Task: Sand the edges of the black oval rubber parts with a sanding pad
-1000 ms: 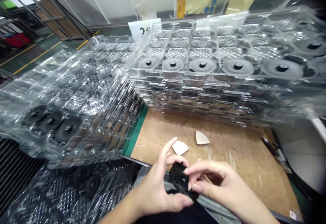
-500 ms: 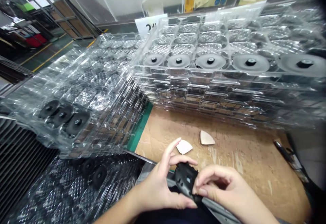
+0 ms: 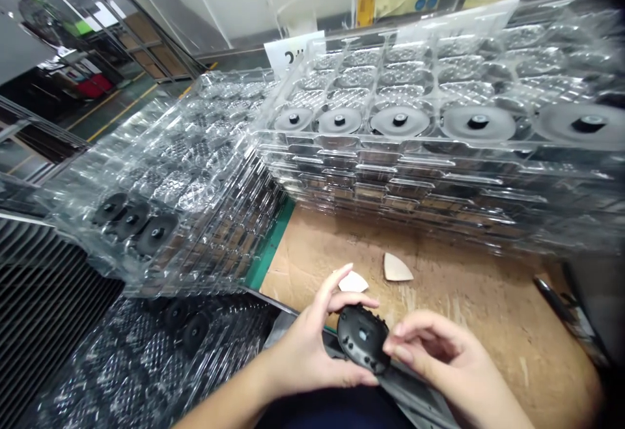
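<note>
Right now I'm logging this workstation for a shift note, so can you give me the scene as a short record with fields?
left hand: left hand grips the black round part from its left side
right hand: right hand pinches the part's right edge
surface: cardboard sheet with two pale wedge pieces
front stack: clear trays, top tray holding a row of grey discs
left stack: clear trays holding three black discs

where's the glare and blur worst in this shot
Head view: glare speckles the clear tray stacks; the right edge smears and darkens, blurring the outer grey disc; wide-angle bending curves the trays. The black disc between left hand and right hand stays fairly sharp.
</note>
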{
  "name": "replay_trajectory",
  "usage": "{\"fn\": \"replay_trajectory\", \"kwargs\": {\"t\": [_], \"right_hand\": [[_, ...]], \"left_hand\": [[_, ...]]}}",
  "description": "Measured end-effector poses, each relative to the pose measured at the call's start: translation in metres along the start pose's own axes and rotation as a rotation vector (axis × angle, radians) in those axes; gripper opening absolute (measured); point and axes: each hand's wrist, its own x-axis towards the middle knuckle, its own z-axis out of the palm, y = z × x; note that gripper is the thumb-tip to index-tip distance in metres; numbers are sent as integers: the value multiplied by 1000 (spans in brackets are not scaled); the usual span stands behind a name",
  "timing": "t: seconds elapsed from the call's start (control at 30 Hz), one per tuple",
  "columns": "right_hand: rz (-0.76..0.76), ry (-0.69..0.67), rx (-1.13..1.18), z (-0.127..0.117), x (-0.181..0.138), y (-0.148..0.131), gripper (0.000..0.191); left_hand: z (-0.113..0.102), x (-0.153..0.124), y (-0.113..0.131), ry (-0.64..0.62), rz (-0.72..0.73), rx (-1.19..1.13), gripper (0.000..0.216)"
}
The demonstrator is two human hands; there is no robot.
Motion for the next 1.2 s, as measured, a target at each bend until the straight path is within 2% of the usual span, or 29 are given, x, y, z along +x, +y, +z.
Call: {"fn": "replay_trajectory", "kwargs": {"t": [0.07, 0.17, 0.37, 0.6, 0.77, 0.97, 1.03, 1.1, 1.13, 1.2], "right_hand": [[-16, 23, -130, -1, 0, 1, 15], [-22, -49, -222, 0, 0, 2, 17], [69, -240, -161, 0, 1, -8, 11], [100, -433, -250, -7, 1, -3, 4], [72, -342, -231, -14, -1, 9, 12], [42, -275, -264, -11, 1, 14, 17], [36, -232, -277, -14, 1, 15, 22], [11, -153, -356, -26, 3, 16, 27], [-33, -107, -435, -36, 7, 17, 28], [-201, -48, -642, -62, 25, 19, 24]], "left_hand": [[0, 0, 0, 5, -12, -6, 105], [1, 0, 1, -12, -35, -29, 106], [3, 2, 0, -106, -86, -112, 109], [8, 0, -7, -173, -193, -131, 118], [8, -4, -8, -109, -95, -111, 106], [2, 0, -5, -102, -17, -77, 103], [0, 0, -5, -127, -71, -62, 80], [-2, -1, -8, -151, -209, -52, 41], [-3, -3, -9, -147, -278, -52, 32], [-9, -7, -10, -93, -354, -50, 35]]}}
